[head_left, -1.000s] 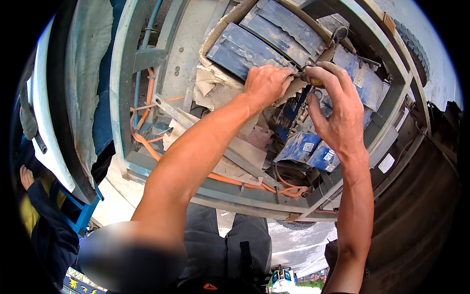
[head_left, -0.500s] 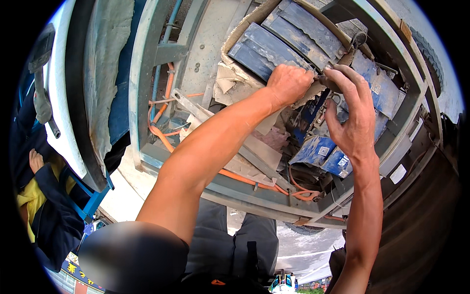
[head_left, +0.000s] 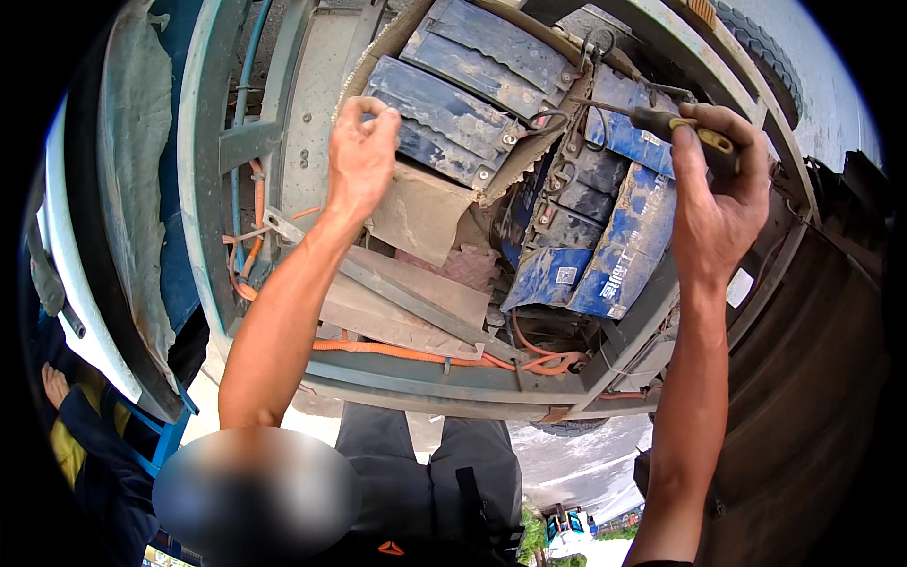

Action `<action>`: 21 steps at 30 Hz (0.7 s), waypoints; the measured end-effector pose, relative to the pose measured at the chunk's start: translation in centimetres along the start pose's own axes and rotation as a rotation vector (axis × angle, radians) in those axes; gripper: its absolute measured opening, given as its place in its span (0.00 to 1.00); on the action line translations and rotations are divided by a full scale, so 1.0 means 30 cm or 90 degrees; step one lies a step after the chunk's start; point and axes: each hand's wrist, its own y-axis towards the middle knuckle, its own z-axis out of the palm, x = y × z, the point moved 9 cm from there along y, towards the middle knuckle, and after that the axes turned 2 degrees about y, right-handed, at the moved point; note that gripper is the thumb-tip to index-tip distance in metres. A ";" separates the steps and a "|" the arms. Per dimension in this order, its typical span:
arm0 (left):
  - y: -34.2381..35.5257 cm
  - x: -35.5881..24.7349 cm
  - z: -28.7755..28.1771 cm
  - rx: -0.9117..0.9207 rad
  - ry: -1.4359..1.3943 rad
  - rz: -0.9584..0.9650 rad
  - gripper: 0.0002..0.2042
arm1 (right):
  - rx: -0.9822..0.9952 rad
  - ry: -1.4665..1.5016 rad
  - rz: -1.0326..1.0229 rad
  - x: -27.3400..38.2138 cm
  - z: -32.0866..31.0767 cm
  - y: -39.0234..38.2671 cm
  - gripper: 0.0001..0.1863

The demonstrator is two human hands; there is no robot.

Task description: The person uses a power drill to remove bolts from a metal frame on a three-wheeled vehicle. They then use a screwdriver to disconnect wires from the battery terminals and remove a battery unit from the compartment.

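Dusty dark batteries (head_left: 444, 118) lie side by side in a torn cardboard box (head_left: 420, 213) within a metal frame. My left hand (head_left: 364, 161) is closed in a pinch over the left end of the near battery; whatever it may hold is too small to make out. In my right hand (head_left: 718, 203) is a screwdriver (head_left: 704, 132) with a yellow and black handle, its shaft pointing left over the blue-cased batteries (head_left: 628, 241). A black cable (head_left: 548, 118) loops from a terminal of the near battery. Another cable lug (head_left: 562, 180) lies between the two battery groups.
The grey metal frame (head_left: 378, 378) surrounds the batteries. Orange conduit (head_left: 416, 352) runs along its near side, and a loose metal strip (head_left: 397, 293) lies slanted inside. A tyre (head_left: 756, 52) shows at far right. Another person's hand (head_left: 55, 386) is at far left.
My hands have parted: the left moved left, away from the battery terminals, and the right drew off to the right with the screwdriver, now plainly visible. The view has shifted too.
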 end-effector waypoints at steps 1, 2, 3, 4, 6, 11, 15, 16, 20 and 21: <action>-0.015 0.035 -0.060 0.006 -0.139 -0.103 0.06 | 0.040 -0.035 0.047 -0.067 0.031 0.001 0.11; -0.003 0.074 -0.135 -0.039 -0.173 -0.115 0.06 | 0.046 -0.059 0.016 -0.087 0.049 0.005 0.11; 0.025 0.137 -0.202 -0.086 -0.207 -0.129 0.06 | 0.053 -0.082 -0.015 -0.107 0.070 0.007 0.10; 0.066 0.204 -0.281 -0.110 -0.200 -0.116 0.07 | 0.049 -0.076 -0.014 -0.127 0.089 0.004 0.10; 0.138 0.312 -0.407 -0.142 -0.143 -0.122 0.09 | 0.070 -0.088 0.008 -0.146 0.127 -0.004 0.11; 0.289 0.561 -0.496 -0.110 0.059 -0.214 0.08 | 0.077 -0.090 0.002 -0.177 0.148 -0.014 0.11; 0.371 0.606 -0.492 -0.111 0.146 -0.202 0.10 | 0.067 -0.059 0.066 -0.202 0.148 -0.012 0.11; 0.379 0.614 -0.494 -0.108 0.159 -0.197 0.12 | 0.063 -0.039 0.100 -0.209 0.149 -0.007 0.11; 0.406 0.612 -0.459 -0.099 0.214 -0.184 0.17 | 0.163 -0.115 0.009 -0.137 0.196 0.037 0.10; 0.412 0.618 -0.472 -0.100 0.216 -0.178 0.18 | 0.190 -0.128 -0.016 -0.110 0.208 0.044 0.10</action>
